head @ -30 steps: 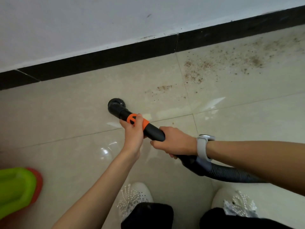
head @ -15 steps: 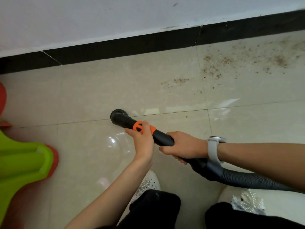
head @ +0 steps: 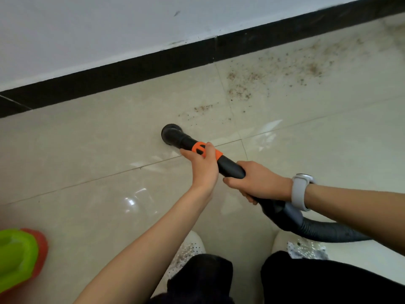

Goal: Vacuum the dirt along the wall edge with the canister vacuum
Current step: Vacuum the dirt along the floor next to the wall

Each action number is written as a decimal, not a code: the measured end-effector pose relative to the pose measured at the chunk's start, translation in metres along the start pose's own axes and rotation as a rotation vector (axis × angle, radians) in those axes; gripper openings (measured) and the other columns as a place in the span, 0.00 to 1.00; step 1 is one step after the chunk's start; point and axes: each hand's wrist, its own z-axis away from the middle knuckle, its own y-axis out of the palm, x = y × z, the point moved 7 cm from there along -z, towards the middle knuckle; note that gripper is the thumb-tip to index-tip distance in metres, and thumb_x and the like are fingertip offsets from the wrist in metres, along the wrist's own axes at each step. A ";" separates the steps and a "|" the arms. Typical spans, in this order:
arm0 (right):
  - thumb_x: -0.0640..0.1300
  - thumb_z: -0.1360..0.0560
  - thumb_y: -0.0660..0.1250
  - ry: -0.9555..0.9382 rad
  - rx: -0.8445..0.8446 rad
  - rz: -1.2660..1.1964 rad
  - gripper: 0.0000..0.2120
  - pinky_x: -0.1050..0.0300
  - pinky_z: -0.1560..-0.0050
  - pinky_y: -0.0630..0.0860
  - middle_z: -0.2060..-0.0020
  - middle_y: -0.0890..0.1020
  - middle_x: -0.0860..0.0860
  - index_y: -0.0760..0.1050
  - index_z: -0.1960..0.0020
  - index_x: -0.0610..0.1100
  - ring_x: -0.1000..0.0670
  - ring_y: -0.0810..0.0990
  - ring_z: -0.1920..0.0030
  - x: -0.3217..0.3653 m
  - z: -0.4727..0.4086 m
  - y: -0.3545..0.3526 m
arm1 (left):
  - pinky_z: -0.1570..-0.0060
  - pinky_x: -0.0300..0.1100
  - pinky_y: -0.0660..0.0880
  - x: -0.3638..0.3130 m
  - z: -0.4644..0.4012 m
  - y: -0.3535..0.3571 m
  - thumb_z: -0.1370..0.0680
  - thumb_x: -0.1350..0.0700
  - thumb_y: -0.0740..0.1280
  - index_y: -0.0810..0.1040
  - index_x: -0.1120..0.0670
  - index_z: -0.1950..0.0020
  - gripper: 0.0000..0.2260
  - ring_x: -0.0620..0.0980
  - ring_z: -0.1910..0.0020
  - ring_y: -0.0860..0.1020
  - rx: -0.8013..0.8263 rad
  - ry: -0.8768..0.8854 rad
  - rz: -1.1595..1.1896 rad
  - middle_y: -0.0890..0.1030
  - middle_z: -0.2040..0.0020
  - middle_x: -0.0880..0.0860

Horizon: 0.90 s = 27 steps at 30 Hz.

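One black wand lies gripped by two hands. The left hand wraps round it at the single orange collar, fingers curled over the top. The right hand closes round the wand just behind the left, nearer the body, with one pale watch on its wrist. Ahead of the left hand, the one round brush head sits on the floor, beside a tile joint. Behind the right hand the wand bends into one ribbed hose, which runs off to the right under the forearm.

The dirt lies in brown specks ahead and to the right of both hands, spread along the black skirting at the foot of the white wall; its nearest specks sit just beyond the brush head, apart from it. Two white shoes show below the hands. One green and orange plastic thing lies well to the left of the left hand.
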 end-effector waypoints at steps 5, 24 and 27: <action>0.48 0.26 0.66 0.093 -0.094 -0.069 0.11 0.60 0.76 0.71 0.81 0.74 0.51 0.67 0.59 0.42 0.51 0.72 0.82 -0.038 0.033 -0.033 | 0.46 0.41 0.72 0.007 0.018 0.058 0.19 0.52 0.57 0.39 0.55 0.24 0.32 0.44 0.54 0.74 0.139 0.000 -0.060 0.74 0.43 0.54; 0.54 0.25 0.63 -0.105 -0.492 0.371 0.18 0.54 0.64 0.65 0.52 0.80 0.47 0.65 0.41 0.45 0.40 0.80 0.55 -0.030 0.003 -0.009 | 0.43 0.40 0.64 0.017 -0.008 0.042 0.19 0.55 0.57 0.40 0.48 0.23 0.31 0.42 0.46 0.73 0.227 0.056 -0.128 0.70 0.37 0.52; 0.52 0.24 0.62 -0.178 -0.574 0.440 0.22 0.54 0.66 0.64 0.47 0.79 0.46 0.63 0.34 0.45 0.39 0.80 0.56 -0.021 -0.003 -0.010 | 0.37 0.42 0.65 0.017 -0.008 0.039 0.19 0.55 0.58 0.45 0.47 0.23 0.29 0.46 0.37 0.71 0.294 0.077 -0.110 0.71 0.33 0.51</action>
